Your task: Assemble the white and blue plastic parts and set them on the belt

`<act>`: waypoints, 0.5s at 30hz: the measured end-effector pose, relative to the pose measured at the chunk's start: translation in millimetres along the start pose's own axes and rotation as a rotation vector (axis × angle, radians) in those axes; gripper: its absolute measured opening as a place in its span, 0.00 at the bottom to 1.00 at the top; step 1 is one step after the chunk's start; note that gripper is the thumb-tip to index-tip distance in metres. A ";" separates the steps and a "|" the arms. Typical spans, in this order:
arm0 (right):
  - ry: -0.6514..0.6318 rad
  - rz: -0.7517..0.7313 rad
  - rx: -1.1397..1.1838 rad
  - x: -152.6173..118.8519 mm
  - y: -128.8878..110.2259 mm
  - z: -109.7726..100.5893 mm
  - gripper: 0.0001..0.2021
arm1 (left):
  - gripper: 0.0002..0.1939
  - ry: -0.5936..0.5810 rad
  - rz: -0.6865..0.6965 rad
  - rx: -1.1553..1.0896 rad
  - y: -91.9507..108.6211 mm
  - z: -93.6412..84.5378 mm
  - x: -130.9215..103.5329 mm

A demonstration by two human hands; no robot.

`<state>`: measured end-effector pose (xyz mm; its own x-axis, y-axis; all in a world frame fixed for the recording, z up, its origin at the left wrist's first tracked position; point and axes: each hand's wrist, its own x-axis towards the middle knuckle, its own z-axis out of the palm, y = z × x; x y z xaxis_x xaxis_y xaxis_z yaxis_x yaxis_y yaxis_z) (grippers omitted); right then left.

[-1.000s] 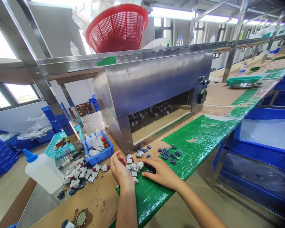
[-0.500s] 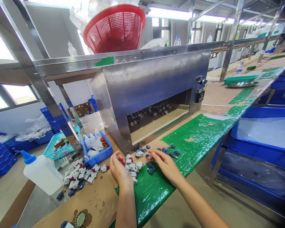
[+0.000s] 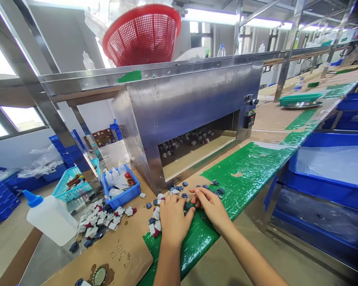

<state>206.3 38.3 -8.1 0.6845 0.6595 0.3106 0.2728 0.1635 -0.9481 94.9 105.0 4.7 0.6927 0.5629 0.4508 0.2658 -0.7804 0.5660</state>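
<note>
My left hand point(image 3: 176, 219) lies palm down over a small pile of white, dark blue and dark red plastic pieces point(image 3: 155, 221), thumb held apart from the fingers. The hand covers part of the pile. Close to its right, my right hand point(image 3: 211, 206) has its fingers curled inward beside small dark blue pieces point(image 3: 188, 205); whatever is between the fingertips is hidden. More dark blue pieces point(image 3: 220, 191) lie beyond it on the green-covered bench point(image 3: 241, 169). A larger heap of white, dark red and dark blue pieces point(image 3: 100, 217) sits to the left.
A metal oven-like box point(image 3: 191, 99) stands behind my hands, similar pieces inside its opening. At left are a blue tray point(image 3: 121, 201) of small bottles, a turquoise basket point(image 3: 64, 194) and a white squeeze bottle point(image 3: 53, 220). A red basket point(image 3: 143, 37) rests on the shelf above.
My left hand has moved right and turned from side-on to palm down over the pile, and some pieces there have shifted. The right hand's fingers have curled in, barely shifting place.
</note>
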 end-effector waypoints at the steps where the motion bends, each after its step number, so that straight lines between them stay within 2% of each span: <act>1: 0.000 0.001 0.005 0.1 0.7 -0.1 0.21 | 0.08 -0.017 0.009 0.026 -0.8 -0.1 -0.2; 9: -0.001 0.005 0.016 0.1 3.1 -0.4 0.20 | 0.06 -0.065 -0.005 0.067 -1.8 -3.9 1.1; 15: 0.016 0.003 0.000 0.1 3.6 -0.3 0.21 | 0.11 -0.060 -0.048 0.042 -0.4 -3.7 1.9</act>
<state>207.6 38.8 -11.4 0.6964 0.6479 0.3087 0.2708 0.1611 -0.9490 93.7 107.3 7.9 0.7172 0.5837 0.3808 0.3269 -0.7643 0.5558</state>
